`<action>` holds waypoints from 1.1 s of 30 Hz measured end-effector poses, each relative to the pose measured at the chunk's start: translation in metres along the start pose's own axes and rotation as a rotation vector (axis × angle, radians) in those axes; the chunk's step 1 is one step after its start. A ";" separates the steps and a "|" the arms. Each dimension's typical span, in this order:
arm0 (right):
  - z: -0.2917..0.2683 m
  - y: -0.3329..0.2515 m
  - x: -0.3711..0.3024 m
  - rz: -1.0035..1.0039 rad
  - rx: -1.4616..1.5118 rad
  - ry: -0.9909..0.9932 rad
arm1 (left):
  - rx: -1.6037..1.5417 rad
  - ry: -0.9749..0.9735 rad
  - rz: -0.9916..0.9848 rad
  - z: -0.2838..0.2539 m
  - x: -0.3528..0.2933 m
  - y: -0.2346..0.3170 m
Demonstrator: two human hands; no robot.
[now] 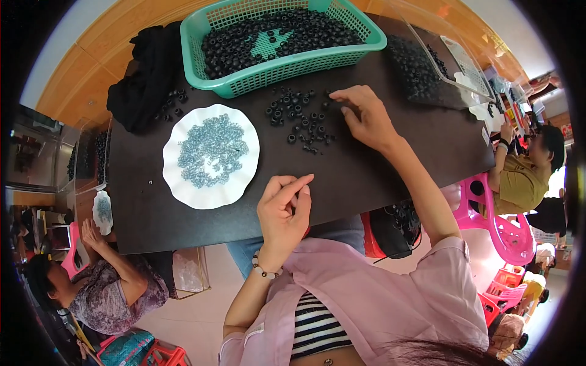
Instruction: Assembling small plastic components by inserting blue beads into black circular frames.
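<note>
My left hand (284,213) is raised over the table's near edge, fingers curled and thumb close to the index finger. Whatever it may pinch is too small to make out. Over the table's middle, my right hand (368,121) has its index finger and thumb apart, their tips beside a loose group of round black beads (295,108). No object shows between those fingertips. Left of the beads lies a white scalloped plate (174,174) with many tiny clear blue-grey beads (210,137) spread on it.
A green plastic basket (287,72) of black beads stands at the far edge. Right of it is a clear plastic box (421,73) with more beads. Black cloth (149,73) lies far left. Other people sit left and right, near a pink chair (513,241).
</note>
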State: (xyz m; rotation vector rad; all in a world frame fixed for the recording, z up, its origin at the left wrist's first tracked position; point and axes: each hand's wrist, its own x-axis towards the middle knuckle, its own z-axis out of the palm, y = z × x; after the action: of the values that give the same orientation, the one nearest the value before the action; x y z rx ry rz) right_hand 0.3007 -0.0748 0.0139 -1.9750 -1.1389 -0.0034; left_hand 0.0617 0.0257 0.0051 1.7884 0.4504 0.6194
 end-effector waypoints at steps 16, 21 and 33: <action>-0.001 -0.091 -0.043 -0.014 0.325 -0.035 | -0.653 -0.140 -0.456 -0.017 -0.004 0.026; 0.012 -0.114 -0.074 -0.112 0.362 -0.062 | -0.799 -0.200 -0.460 -0.015 -0.012 0.016; 0.008 -0.126 -0.080 -0.223 0.322 -0.174 | -0.792 -0.269 -0.347 -0.029 -0.031 0.015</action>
State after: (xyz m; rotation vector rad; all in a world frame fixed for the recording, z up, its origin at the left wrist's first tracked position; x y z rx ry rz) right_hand 0.1605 -0.0968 0.0603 -1.5813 -1.3739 0.2258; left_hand 0.0196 0.0255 0.0201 0.9843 0.2627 0.2445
